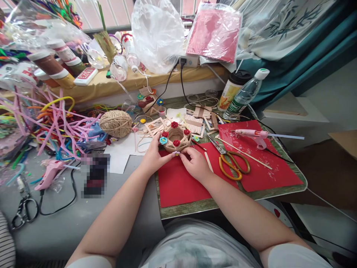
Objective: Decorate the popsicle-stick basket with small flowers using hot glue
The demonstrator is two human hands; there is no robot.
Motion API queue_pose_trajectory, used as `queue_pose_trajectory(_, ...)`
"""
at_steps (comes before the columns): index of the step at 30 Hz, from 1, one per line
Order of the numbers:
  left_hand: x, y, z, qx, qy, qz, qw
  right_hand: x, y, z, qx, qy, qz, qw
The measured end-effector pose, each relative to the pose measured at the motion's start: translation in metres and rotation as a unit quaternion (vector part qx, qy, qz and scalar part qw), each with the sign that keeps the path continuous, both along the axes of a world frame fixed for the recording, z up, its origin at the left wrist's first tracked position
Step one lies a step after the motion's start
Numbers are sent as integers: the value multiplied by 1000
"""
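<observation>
A small wooden craft-stick basket (170, 146) with a many-sided rim sits over red paper in front of me. Red roses, including a front rose (176, 143), and a blue flower (163, 140) decorate its rim. My left hand (153, 156) grips the basket's left side, its thumb reaching along the front. A pale purple flower (176, 153) is at the basket's near side, pinched by the fingers of my right hand (195, 162); the left thumb tip is close to it. Whether the flower is attached cannot be seen.
Scissors (231, 160), a pink glue gun (251, 134) and a thin stick (245, 152) lie to the right. A water bottle (247, 95) and cup (232, 89) stand behind. Left are a twine ball (116, 123), pipe cleaners (60, 123) and another glue gun (51, 173).
</observation>
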State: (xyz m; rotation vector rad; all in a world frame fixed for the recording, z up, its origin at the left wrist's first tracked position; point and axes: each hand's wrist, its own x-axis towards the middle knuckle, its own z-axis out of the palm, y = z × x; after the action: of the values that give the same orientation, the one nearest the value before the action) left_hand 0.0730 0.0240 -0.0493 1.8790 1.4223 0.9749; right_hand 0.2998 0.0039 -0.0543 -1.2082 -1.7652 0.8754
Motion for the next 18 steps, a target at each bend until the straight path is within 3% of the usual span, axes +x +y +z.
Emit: queue_pose_trajectory(18, 2, -1, 3, -5, -28, -5, 1000, 0, -1, -1, -2, 4, 5, 1000)
